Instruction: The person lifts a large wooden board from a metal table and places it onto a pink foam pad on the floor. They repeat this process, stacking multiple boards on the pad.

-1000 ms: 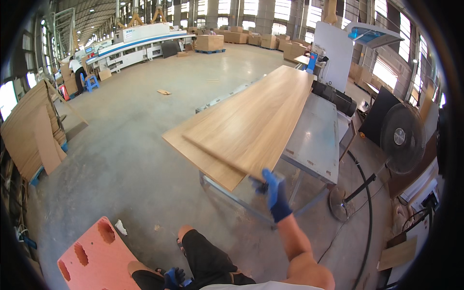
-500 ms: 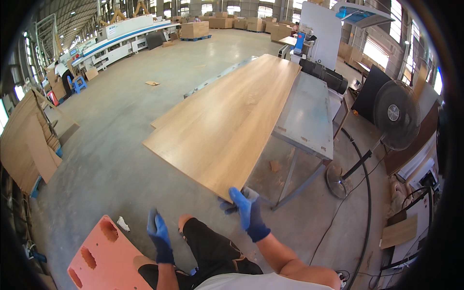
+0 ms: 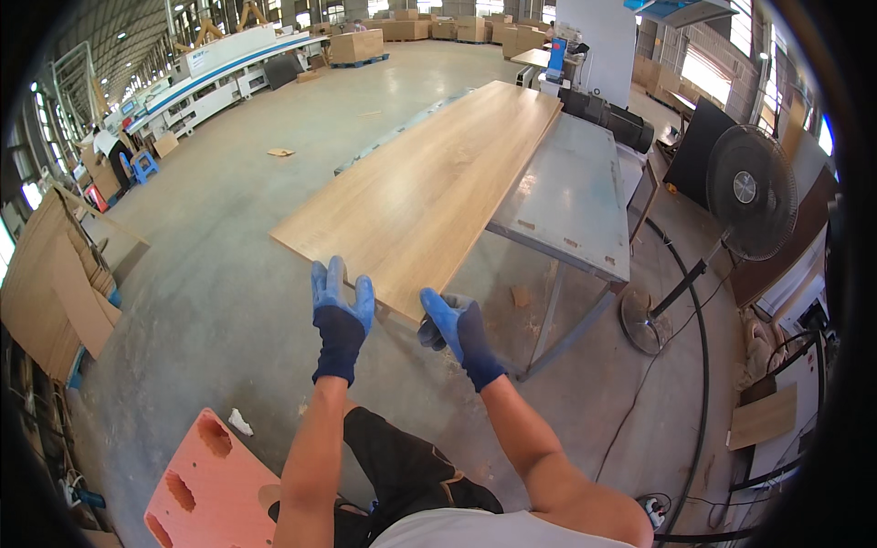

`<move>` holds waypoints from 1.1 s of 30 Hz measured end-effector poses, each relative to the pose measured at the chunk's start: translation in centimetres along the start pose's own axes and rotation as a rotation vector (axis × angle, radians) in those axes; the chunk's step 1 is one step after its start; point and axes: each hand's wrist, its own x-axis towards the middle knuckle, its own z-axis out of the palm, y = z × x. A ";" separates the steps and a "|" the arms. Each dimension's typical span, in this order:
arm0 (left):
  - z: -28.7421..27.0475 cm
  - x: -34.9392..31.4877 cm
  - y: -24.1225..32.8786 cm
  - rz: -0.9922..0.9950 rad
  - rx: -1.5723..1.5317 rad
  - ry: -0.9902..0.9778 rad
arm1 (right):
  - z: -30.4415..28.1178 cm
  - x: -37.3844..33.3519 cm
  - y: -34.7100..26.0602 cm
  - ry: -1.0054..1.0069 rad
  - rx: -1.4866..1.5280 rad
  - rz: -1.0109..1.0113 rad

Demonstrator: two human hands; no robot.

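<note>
Moved, last half second: left hand (image 3: 342, 312) up from beside the leg to the board's near edge; right hand (image 3: 464, 334) and wood-grain board (image 3: 416, 196) both farther forward.
Left hand: blue-gloved, fingers apart at the near edge; can't tell if they press on it.
Right hand: blue-gloved, clamped on the near right corner, thumb on the upper side, fingers curled below.
Pink slab (image 3: 222, 484): lower left, by the person's knee, rough-edged holes.
Board: lying lengthwise away from the person, near end overhanging the table.
Metal-topped table (image 3: 574, 196): under the board, bare strip showing right of it.
Pedestal fan (image 3: 751, 194): right of table, on the floor.
Black motor (image 3: 607, 119): beyond table's far end.
Blue stool (image 3: 142, 166): far left.
Carton stack (image 3: 356, 46): far back, on blue pallet (image 3: 361, 63).
</note>
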 end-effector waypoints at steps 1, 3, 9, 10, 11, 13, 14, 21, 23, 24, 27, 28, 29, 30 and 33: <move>0.3 0.4 -0.2 0.001 0.008 -0.003 | -0.1 0.5 -0.2 -0.021 -0.006 0.004; 0.9 0.9 -0.5 -0.005 0.002 -0.001 | -0.3 1.1 -0.4 -0.023 -0.026 0.024; 1.5 0.8 -1.1 -0.058 -0.118 0.019 | -0.8 2.1 -0.2 -0.027 -0.051 0.047; 1.4 0.8 -1.2 -0.057 -0.119 0.026 | -0.9 2.3 -0.2 -0.019 -0.064 0.055; 1.3 0.8 -1.3 -0.056 -0.118 0.032 | -1.1 2.6 -0.2 -0.013 -0.076 0.064; 1.1 0.8 -1.1 -0.043 -0.134 0.033 | -1.5 3.4 -0.6 0.032 -0.078 0.067; 1.2 0.8 -0.9 -0.047 -0.140 0.034 | -1.9 3.8 -0.8 0.059 -0.082 0.069; 2.1 0.5 -1.2 -0.093 -0.190 0.093 | -1.8 5.3 -1.4 0.035 -0.328 -0.002; 2.2 0.7 -1.4 -0.106 -0.215 0.105 | -1.9 5.6 -1.8 0.003 -0.415 -0.019; 2.3 0.9 -1.5 -0.129 -0.269 0.106 | -1.8 5.6 -2.4 0.026 -0.508 -0.016; 2.5 0.9 -1.6 -0.154 -0.275 0.116 | -1.7 5.7 -2.1 0.032 -0.498 -0.073; 2.5 0.9 -1.6 -0.143 -0.247 0.115 | -1.4 5.6 -2.2 0.076 -0.588 -0.069; 2.4 0.8 -1.6 -0.132 -0.220 0.114 | -1.1 5.4 -2.4 0.121 -0.678 -0.064; 2.4 0.8 -1.7 -0.121 -0.192 0.116 | -0.7 5.3 -2.6 0.164 -0.769 -0.062; 2.6 0.7 -1.6 -0.129 -0.231 0.115 | -0.1 4.5 -3.8 0.188 -0.925 -0.058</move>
